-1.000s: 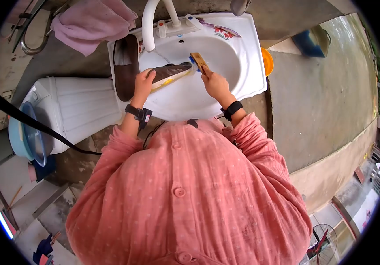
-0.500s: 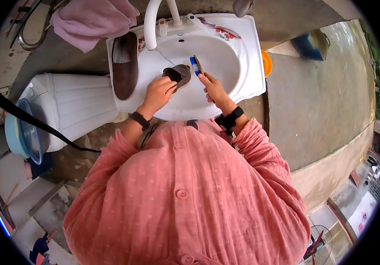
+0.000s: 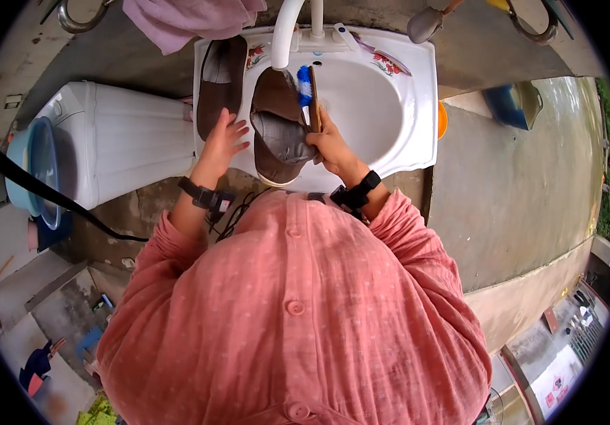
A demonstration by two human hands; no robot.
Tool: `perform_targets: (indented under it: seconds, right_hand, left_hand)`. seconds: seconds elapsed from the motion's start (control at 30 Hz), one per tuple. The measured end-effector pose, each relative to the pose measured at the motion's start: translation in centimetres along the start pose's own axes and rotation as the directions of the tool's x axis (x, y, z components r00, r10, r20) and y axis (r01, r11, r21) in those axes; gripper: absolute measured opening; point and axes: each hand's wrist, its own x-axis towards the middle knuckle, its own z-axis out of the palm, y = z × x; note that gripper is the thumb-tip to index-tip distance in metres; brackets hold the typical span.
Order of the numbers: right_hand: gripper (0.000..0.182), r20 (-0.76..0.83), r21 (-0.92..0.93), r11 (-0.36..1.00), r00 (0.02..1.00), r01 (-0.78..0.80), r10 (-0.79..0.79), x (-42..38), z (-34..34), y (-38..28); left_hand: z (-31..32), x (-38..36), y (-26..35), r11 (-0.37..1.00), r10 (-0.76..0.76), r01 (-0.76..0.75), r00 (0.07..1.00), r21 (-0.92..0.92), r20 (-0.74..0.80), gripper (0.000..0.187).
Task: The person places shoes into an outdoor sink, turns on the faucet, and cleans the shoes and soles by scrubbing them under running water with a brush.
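My right hand [image 3: 330,144] grips a scrub brush [image 3: 315,106] with a wooden back and blue-and-white bristles, held upright. Its fingers also pinch the side edge of a brown slip-on shoe [image 3: 274,99]. That shoe lies lengthwise under the white tap [image 3: 285,35], opening up, one end over the sink's front rim. Water seems to run from the spout onto it. My left hand [image 3: 226,143] is open, fingers spread, apart from the held shoe. Beside it, a second brown shoe [image 3: 221,78] rests on the left rim of the white sink [image 3: 418,134].
A purple toothbrush-like item [image 3: 384,57] lies on the sink's back right corner. A pink towel [image 3: 191,18] hangs at back left. Left stands a white washing machine [image 3: 128,142] with blue basins [image 3: 39,173]. An orange basin [image 3: 442,120] shows right of the sink.
My left hand has let go of the shoe and moved left, opening. The shoe now lies lengthwise under the tap, against my right hand. The brush has turned upright beside it.
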Motion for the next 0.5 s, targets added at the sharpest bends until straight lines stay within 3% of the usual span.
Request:
perform_targets:
  seconds: [0.03,0.07,0.1,0.13,0.2,0.23,0.27,0.33,0.5]
  right_hand:
    - [0.072,0.009,-0.006,1.0,1.0,0.003,-0.003,0.6,0.2,0.4]
    - [0.075,0.049,-0.008,0.99,0.989,0.143,-0.142,1.8,0.4,1.0]
    - [0.078,0.086,-0.004,0.959,0.956,0.282,-0.281,2.8,0.6,1.0]
    - [0.078,0.088,-0.007,0.959,0.955,0.284,-0.283,3.2,0.7,0.7]
    - [0.077,0.059,-0.303,0.869,0.918,0.391,-0.393,3.8,0.5,0.0]
    - [0.071,0.05,-0.478,0.754,0.87,0.451,-0.49,4.4,0.0,-0.2]
    - [0.071,0.054,-0.482,0.748,0.868,0.456,-0.494,4.4,-0.6,-0.4]
    - [0.067,-0.033,-0.8,0.479,0.771,0.361,-0.636,3.3,-1.3,-1.7]
    - [0.049,-0.05,-0.79,0.512,0.798,0.337,-0.601,-3.2,-1.9,-3.1]
  left_hand:
    - [-0.3,0.5,-0.3,0.981,-0.17,0.191,0.938,-0.042,0.303,0.069]
    - [-0.3,1.8,-1.5,0.95,-0.041,0.205,0.83,-0.236,0.556,0.068]
    - [-0.2,3.2,-2.7,0.87,0.091,0.319,0.646,-0.377,0.758,0.069]
    - [2.9,0.8,-2.1,0.948,0.034,0.105,0.905,-0.301,0.423,0.068]
    - [4.9,0.9,-2.1,0.921,0.074,0.103,0.9,-0.376,0.429,0.068]
    - [5.6,1.4,-1.6,0.891,0.119,0.096,0.894,-0.444,0.432,0.067]
    - [6.0,2.0,-1.6,0.89,0.126,0.091,0.893,-0.447,0.433,0.067]
    - [6.4,3.2,-1.8,0.84,0.154,0.098,0.9,-0.533,0.407,0.07]
    - [6.7,5.1,-0.2,0.809,0.231,-0.006,0.923,-0.587,0.309,0.078]
